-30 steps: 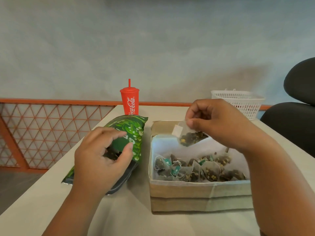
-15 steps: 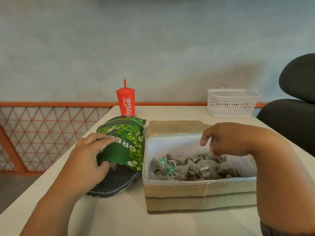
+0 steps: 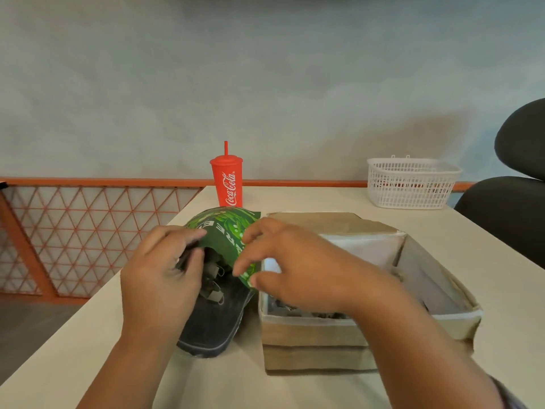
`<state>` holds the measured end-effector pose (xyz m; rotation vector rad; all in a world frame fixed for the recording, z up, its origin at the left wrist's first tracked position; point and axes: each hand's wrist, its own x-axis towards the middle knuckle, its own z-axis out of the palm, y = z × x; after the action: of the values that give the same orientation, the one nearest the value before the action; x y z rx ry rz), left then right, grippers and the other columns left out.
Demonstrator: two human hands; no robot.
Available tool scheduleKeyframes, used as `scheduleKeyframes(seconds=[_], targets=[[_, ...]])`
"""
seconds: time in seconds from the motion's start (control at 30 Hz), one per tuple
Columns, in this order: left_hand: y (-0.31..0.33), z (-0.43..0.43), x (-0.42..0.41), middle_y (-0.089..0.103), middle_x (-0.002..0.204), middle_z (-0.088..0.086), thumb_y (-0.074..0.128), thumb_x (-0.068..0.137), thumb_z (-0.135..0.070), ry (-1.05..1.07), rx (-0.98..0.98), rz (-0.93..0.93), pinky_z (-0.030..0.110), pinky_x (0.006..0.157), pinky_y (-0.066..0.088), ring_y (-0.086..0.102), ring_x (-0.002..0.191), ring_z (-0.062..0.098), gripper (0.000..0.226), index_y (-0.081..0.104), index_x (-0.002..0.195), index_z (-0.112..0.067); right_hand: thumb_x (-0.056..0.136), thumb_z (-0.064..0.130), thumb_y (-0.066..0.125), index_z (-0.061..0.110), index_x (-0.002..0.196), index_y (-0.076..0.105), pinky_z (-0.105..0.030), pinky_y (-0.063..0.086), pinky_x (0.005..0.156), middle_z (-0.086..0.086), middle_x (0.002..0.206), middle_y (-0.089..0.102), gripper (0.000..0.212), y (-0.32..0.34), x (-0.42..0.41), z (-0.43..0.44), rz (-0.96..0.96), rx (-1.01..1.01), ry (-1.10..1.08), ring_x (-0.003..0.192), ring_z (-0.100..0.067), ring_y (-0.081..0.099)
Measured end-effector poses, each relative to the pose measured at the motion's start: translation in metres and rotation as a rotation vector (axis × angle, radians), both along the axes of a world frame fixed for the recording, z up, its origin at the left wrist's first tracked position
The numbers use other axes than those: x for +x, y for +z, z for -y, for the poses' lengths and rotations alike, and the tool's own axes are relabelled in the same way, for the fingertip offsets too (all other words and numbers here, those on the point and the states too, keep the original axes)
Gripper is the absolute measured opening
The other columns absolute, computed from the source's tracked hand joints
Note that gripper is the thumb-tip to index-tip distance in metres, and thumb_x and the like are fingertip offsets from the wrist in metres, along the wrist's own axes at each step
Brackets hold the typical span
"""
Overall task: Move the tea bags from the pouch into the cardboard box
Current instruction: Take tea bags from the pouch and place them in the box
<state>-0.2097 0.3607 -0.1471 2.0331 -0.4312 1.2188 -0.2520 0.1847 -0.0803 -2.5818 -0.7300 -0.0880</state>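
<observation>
Only the person's arms are in view. The left hand (image 3: 159,278) and the left forearm (image 3: 132,358) are uncovered all the way to the frame edge at 7 o'clock. The right hand (image 3: 298,270) and the right forearm (image 3: 413,340) are uncovered too. In the corner at 5 o'clock a small piece of a sleeve (image 3: 508,395) shows, of dark grey-blue cloth, its pattern too blurred to tell.

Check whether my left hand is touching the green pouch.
Touching. The head view shows the left hand pinching the upper flap of the green pouch between fingers and thumb.
</observation>
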Motion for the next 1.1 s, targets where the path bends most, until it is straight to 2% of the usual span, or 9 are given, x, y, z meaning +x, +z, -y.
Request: scheduleKeyframes(seconds=[0.1, 0.23, 0.4, 0.5, 0.57, 0.67, 0.73, 0.93, 1.1], targets=[[0.002, 0.001, -0.002, 0.064, 0.087, 0.007, 0.058, 0.076, -0.006, 0.009, 0.029, 0.034, 0.027, 0.074, 0.049, 0.055, 0.083, 0.012, 0.021, 0.071, 0.092, -0.003, 0.092, 0.018, 0.052, 0.03, 0.131, 0.051, -0.027, 0.028, 0.105, 0.011, 0.148, 0.025, 0.041, -0.009, 0.002, -0.012, 0.001, -0.095, 0.028, 0.131, -0.013, 0.031], [0.007, 0.002, -0.003, 0.064, 0.087, 0.01, 0.056, 0.081, -0.017, 0.022, 0.085, 0.108, 0.005, 0.081, 0.037, 0.053, 0.084, 0.01, 0.023, 0.071, 0.091, -0.002, 0.095, 0.015, 0.046, 0.03, 0.145, 0.027, -0.025, 0.022, 0.111, 0.019, 0.154, 0.013, 0.055, -0.012, 0.006, -0.015, 0.09, -0.091, -0.019, 0.139, -0.01, 0.022], [0.01, 0.021, -0.018, 0.063, 0.081, 0.004, 0.053, 0.08, -0.017, -0.092, 0.184, 0.12, 0.012, 0.065, 0.042, 0.051, 0.073, 0.005, 0.023, 0.072, 0.084, -0.005, 0.093, 0.009, 0.044, 0.026, 0.145, 0.027, -0.014, 0.015, 0.109, 0.02, 0.153, 0.015, 0.057, -0.016, 0.016, -0.009, 0.178, 0.011, -0.092, 0.139, -0.007, 0.023], [0.003, 0.029, -0.015, 0.061, 0.076, -0.004, 0.047, 0.079, -0.02, -0.145, 0.295, -0.097, 0.009, 0.054, 0.037, 0.053, 0.066, 0.006, 0.021, 0.068, 0.08, -0.015, 0.093, 0.008, 0.043, 0.024, 0.144, 0.031, -0.018, 0.019, 0.112, 0.019, 0.152, 0.018, 0.055, -0.018, 0.019, -0.01, 0.212, 0.047, -0.113, 0.137, -0.008, 0.027], [-0.004, 0.031, -0.01, 0.061, 0.087, -0.003, 0.05, 0.081, -0.017, -0.058, 0.367, -0.302, 0.011, 0.055, 0.037, 0.06, 0.072, 0.013, 0.019, 0.067, 0.089, -0.018, 0.094, 0.008, 0.042, 0.025, 0.144, 0.031, -0.019, 0.021, 0.112, 0.02, 0.152, 0.019, 0.054, -0.018, 0.019, -0.01, 0.225, 0.047, -0.114, 0.137, -0.008, 0.028], [-0.013, 0.028, -0.001, 0.047, 0.127, -0.001, 0.047, 0.089, -0.022, 0.144, 0.439, -0.591, 0.023, 0.084, 0.046, 0.057, 0.105, 0.018, 0.037, 0.052, 0.125, -0.026, 0.093, 0.009, 0.045, 0.027, 0.142, 0.034, -0.013, 0.02, 0.107, 0.022, 0.15, 0.022, 0.053, -0.018, 0.017, -0.011, 0.245, 0.048, -0.099, 0.136, -0.007, 0.03], [-0.015, 0.025, 0.002, 0.041, 0.135, 0.001, 0.044, 0.091, -0.027, 0.242, 0.527, -0.718, 0.026, 0.096, 0.042, 0.051, 0.115, 0.019, 0.043, 0.042, 0.133, -0.028, 0.094, 0.01, 0.046, 0.028, 0.142, 0.034, -0.012, 0.02, 0.105, 0.022, 0.15, 0.023, 0.053, -0.019, 0.016, -0.013, 0.252, 0.042, -0.085, 0.136, -0.005, 0.029], [-0.022, 0.017, 0.018, 0.039, 0.139, 0.006, 0.041, 0.092, -0.02, 0.26, 0.588, -0.93, 0.03, 0.105, 0.036, 0.043, 0.124, 0.024, 0.047, 0.036, 0.138, -0.027, 0.094, 0.008, 0.044, 0.028, 0.143, 0.032, -0.019, 0.028, 0.108, 0.022, 0.15, 0.023, 0.054, -0.019, 0.012, -0.02, 0.269, 0.015, -0.043, 0.135, -0.005, 0.03], [-0.027, 0.012, 0.024, 0.051, 0.127, 0.004, 0.043, 0.093, -0.02, 0.196, 0.535, -0.988, 0.03, 0.097, 0.043, 0.051, 0.114, 0.022, 0.041, 0.042, 0.134, -0.026, 0.092, 0.004, 0.046, 0.027, 0.142, 0.034, -0.026, 0.032, 0.11, 0.02, 0.15, 0.024, 0.056, -0.017, 0.009, -0.023, 0.267, 0.035, -0.018, 0.136, -0.009, 0.031]])
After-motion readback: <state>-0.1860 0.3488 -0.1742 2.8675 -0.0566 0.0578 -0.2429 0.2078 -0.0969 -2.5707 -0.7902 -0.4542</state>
